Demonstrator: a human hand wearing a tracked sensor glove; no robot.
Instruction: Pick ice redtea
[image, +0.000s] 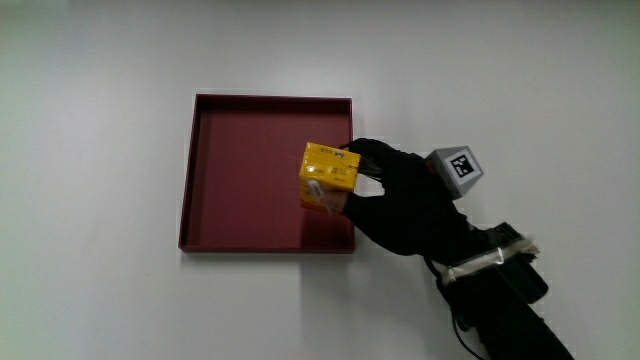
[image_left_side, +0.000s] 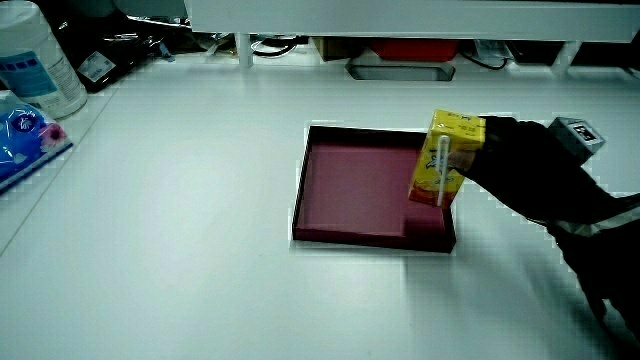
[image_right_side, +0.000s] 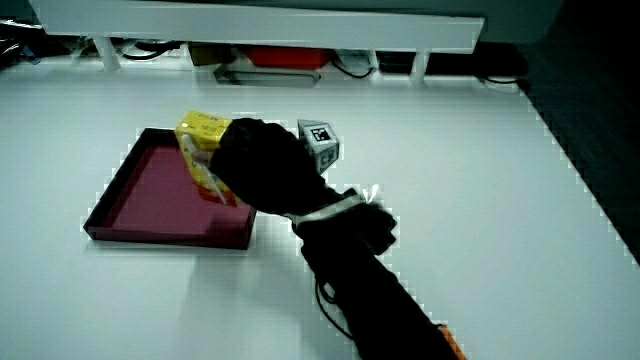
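Observation:
A yellow drink carton of ice red tea (image: 327, 176) with a white straw on its side is held upright above the dark red tray (image: 240, 190), near the tray's corner closest to the hand. The gloved hand (image: 385, 190) is shut on the carton, fingers wrapped round its side. In both side views the carton (image_left_side: 446, 157) (image_right_side: 203, 152) hangs a little over the tray floor (image_left_side: 350, 190) (image_right_side: 150, 195), with the hand (image_left_side: 520, 165) (image_right_side: 262, 165) beside it. The patterned cube (image: 457, 167) sits on the back of the hand.
The tray holds nothing else. A white bottle (image_left_side: 35, 60) and a blue packet (image_left_side: 22, 135) stand at the table's edge in a side view. A low partition with boxes and cables under it (image_left_side: 400, 50) runs along the table's end.

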